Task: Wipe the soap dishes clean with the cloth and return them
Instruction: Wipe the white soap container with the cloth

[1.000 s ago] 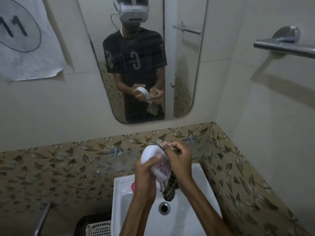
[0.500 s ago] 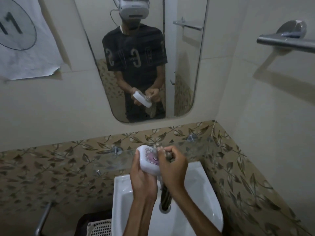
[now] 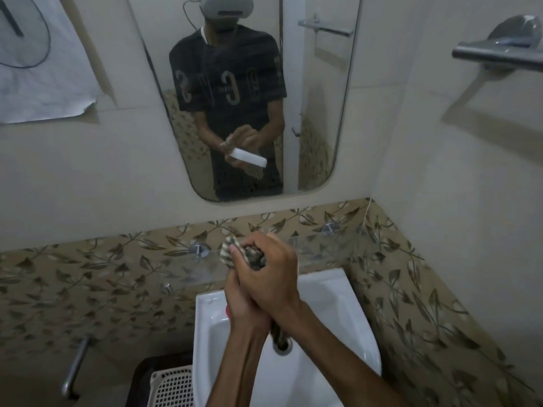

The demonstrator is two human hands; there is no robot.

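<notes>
My two hands are pressed together above the white sink (image 3: 332, 304). My right hand (image 3: 270, 271) lies on top, closed around the striped cloth (image 3: 230, 251), which bunches out at the fingertips while its tail hangs down to the drain. My left hand (image 3: 244, 306) is underneath, mostly covered. The white soap dish is hidden behind my hands in the direct view. Its reflection (image 3: 249, 158) in the mirror shows it held flat in my left hand, with the cloth pressed on its upper side.
A glass shelf (image 3: 182, 268) on metal pegs runs along the leaf-patterned tiles just behind my hands. A pink object (image 3: 227, 311) sits on the sink's back rim. A chrome towel bar (image 3: 496, 52) juts out at the upper right. A white basket (image 3: 172, 387) stands at the lower left.
The dish, earlier visible tilted toward me with its pink inside showing, is now covered. My right hand has slid left across it with the cloth, over my left hand.
</notes>
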